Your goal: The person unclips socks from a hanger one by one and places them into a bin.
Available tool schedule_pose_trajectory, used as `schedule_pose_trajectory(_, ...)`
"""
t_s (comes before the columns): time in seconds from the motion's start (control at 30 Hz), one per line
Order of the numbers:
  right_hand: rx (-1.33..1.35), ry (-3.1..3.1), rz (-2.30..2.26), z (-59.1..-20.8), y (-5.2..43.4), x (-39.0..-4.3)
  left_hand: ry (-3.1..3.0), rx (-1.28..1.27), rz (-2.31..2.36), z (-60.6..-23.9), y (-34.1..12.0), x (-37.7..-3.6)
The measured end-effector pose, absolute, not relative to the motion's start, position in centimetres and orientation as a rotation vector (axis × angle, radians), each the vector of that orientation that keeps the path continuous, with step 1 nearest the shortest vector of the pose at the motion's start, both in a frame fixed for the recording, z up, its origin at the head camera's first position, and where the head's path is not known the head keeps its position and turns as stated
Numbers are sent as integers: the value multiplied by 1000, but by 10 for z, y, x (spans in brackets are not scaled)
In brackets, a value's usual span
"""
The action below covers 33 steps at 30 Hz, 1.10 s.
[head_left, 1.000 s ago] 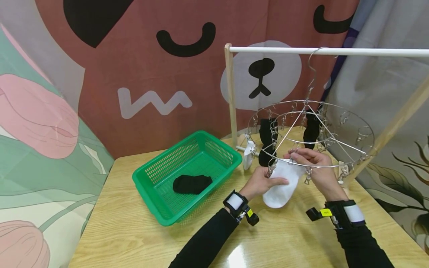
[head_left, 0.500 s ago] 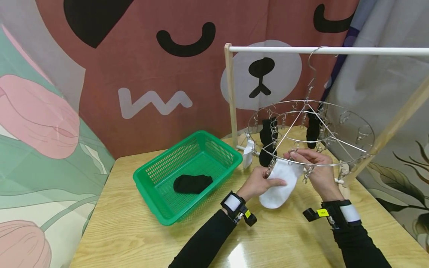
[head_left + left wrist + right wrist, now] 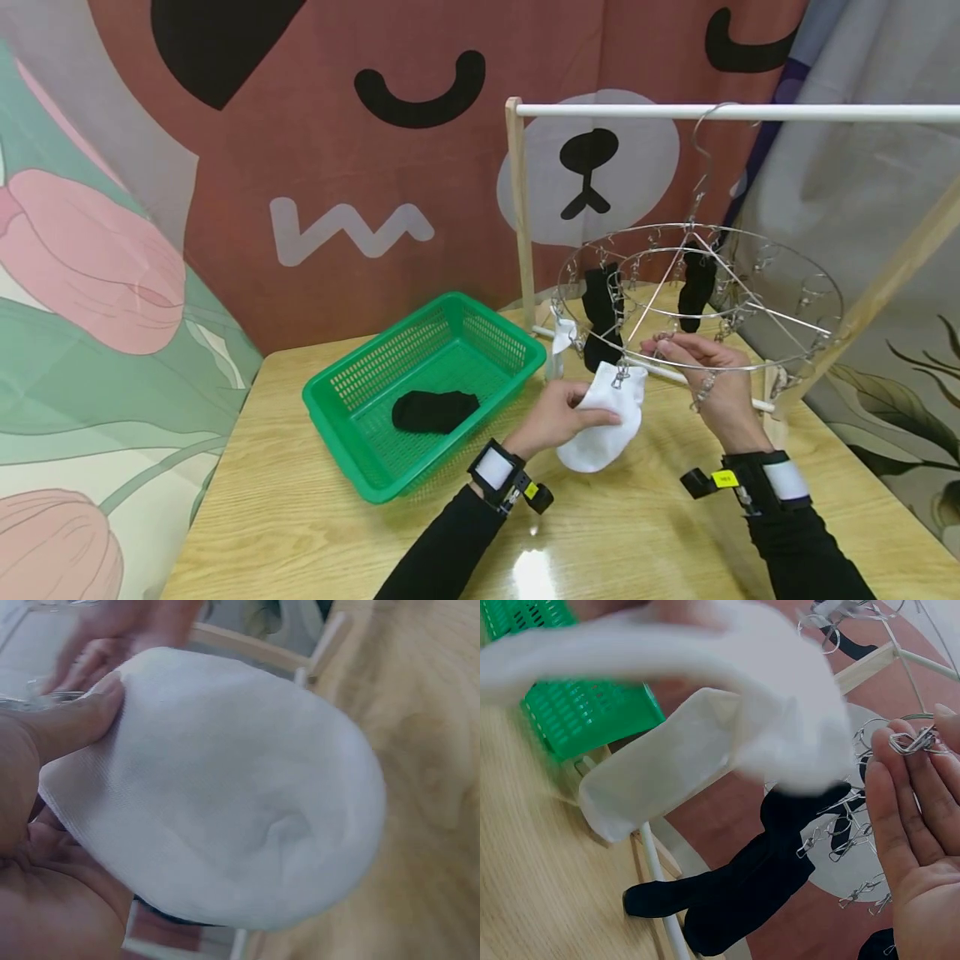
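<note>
We see a white sock [image 3: 600,421] hanging clipped, its cuff pinched between our left fingers [image 3: 596,410].

Head overview; wrist close-ups of sock [image 3: 225,802]

Light wooden table [image 3: 300,533]

A green basket [image 3: 352,408] sits at its back left; a wooden drying rack [image 3: 517,217] stands along the rear edge.

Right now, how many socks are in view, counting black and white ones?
5. A white sock held by the left hand; a small white sock and two black socks clipped on the round hanger; one black sock in the green basket. Others may be hidden.
</note>
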State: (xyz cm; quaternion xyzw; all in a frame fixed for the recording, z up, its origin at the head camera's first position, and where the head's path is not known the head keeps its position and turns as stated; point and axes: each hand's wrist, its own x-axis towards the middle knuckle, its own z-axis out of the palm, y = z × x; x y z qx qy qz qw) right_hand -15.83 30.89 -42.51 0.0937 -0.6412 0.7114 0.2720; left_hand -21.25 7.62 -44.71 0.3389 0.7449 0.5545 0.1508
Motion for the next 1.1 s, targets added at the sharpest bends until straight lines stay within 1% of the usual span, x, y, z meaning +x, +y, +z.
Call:
schedule_pose_trajectory(0.2,212,-1676,1921,-425,306,-160,2227,1017,1611,-421,47,-214)
schedule_pose_trajectory(0.33,178,-1702,1893,-424,305,-159,2248,957,1652,-405,26,-219)
schedule_pose_trajectory(0.63,200,-1711,1906,-425,303,-156,2394,820,1767,-368,-34,-236)
schedule_pose_trajectory(0.93,179,-1707,1965,-426,303,-157,2590,553,1746,-355,-87,-269)
schedule_pose_trajectory(1.1,138,-1729,1956,-424,302,-156,2804,528,1592,-356,-108,-289)
